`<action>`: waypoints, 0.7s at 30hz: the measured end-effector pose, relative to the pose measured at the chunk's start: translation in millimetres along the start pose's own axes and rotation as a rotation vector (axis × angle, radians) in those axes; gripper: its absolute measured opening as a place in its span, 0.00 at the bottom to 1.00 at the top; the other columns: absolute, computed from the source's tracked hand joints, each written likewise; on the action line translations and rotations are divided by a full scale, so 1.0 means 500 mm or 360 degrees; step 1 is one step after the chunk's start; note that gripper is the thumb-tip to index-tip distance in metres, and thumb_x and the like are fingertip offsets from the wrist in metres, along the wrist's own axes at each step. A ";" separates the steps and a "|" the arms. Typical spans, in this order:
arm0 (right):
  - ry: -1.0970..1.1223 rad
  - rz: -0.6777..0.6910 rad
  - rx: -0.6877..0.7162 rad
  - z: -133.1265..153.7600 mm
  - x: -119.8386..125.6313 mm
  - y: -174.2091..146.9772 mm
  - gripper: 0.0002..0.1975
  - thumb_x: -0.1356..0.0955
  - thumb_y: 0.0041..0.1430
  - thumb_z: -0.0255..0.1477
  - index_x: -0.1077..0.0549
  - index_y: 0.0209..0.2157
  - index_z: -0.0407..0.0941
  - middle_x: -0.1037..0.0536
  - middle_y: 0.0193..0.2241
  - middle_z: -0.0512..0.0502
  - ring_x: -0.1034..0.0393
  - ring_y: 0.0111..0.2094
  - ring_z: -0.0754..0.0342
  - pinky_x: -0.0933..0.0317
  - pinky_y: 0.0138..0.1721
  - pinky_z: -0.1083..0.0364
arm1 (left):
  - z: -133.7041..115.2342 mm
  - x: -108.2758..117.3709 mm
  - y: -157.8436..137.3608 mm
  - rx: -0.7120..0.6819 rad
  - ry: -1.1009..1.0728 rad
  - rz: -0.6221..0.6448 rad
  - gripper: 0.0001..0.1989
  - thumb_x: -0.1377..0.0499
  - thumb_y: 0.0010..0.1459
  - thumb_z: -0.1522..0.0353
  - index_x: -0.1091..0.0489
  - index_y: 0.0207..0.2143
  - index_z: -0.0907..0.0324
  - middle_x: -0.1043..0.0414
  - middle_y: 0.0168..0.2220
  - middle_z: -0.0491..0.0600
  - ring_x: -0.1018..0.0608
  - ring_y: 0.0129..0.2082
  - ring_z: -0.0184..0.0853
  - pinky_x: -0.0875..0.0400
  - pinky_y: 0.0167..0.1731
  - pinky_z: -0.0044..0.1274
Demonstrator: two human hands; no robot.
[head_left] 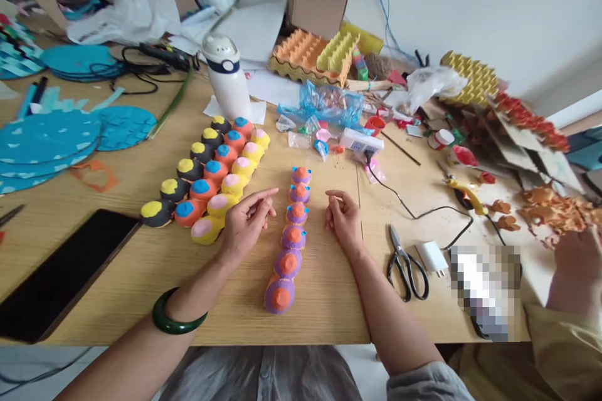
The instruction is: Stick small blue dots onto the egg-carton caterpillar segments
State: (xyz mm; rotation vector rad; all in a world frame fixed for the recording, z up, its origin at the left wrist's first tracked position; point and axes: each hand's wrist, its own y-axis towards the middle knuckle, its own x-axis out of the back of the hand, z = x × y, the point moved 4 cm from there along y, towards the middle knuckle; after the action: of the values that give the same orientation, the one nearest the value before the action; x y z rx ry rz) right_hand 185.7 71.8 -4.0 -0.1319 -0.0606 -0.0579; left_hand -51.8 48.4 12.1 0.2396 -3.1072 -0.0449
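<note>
A row of purple egg-carton cups [288,262] lies lengthwise on the table between my hands. Each cup has an orange knob on top, and the farther ones carry small blue pieces at their sides. My left hand [247,222] hovers left of the row, index finger stretched out and the others loosely bent. To the right of it, my right hand [344,219] is held with its index finger extended and the rest curled. Neither hand touches the row, and I see nothing held. Beside my left hand stand painted rows in yellow and pink [221,203], orange and blue [203,188], and black and yellow [189,169].
Scissors [403,263], a white charger [433,257] and a blurred-out phone [486,294] lie at right. A dark tablet [66,269] is at left. A white bottle [229,78] stands behind the rows. Another person's hand [578,269] is by orange scraps [559,210].
</note>
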 end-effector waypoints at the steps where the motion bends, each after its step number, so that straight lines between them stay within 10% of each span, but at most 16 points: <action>1: 0.0002 -0.0009 0.0024 0.000 0.000 0.001 0.24 0.29 0.61 0.51 0.26 0.47 0.47 0.33 0.18 0.60 0.41 0.16 0.59 0.42 0.17 0.59 | 0.001 0.000 0.004 0.0000 -0.0020 -0.0020 0.20 0.35 0.63 0.58 0.19 0.51 0.62 0.25 0.27 0.45 0.31 0.19 0.25 0.32 0.21 0.19; 21: -0.0128 -0.0209 0.0090 0.111 0.034 0.123 0.11 0.31 0.48 0.30 0.23 0.35 0.44 0.22 0.31 0.50 0.30 0.28 0.59 0.25 0.25 0.60 | 0.042 -0.041 0.051 -0.0156 -0.0016 -0.0156 0.21 0.41 0.64 0.60 0.24 0.55 0.61 0.19 0.47 0.56 0.18 0.48 0.39 0.19 0.47 0.30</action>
State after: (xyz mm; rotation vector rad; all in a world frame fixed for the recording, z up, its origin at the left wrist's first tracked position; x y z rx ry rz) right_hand 203.1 139.3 44.1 -0.0734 -0.1513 -0.1818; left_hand -36.2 77.3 -8.7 0.3897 -3.0896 -0.2006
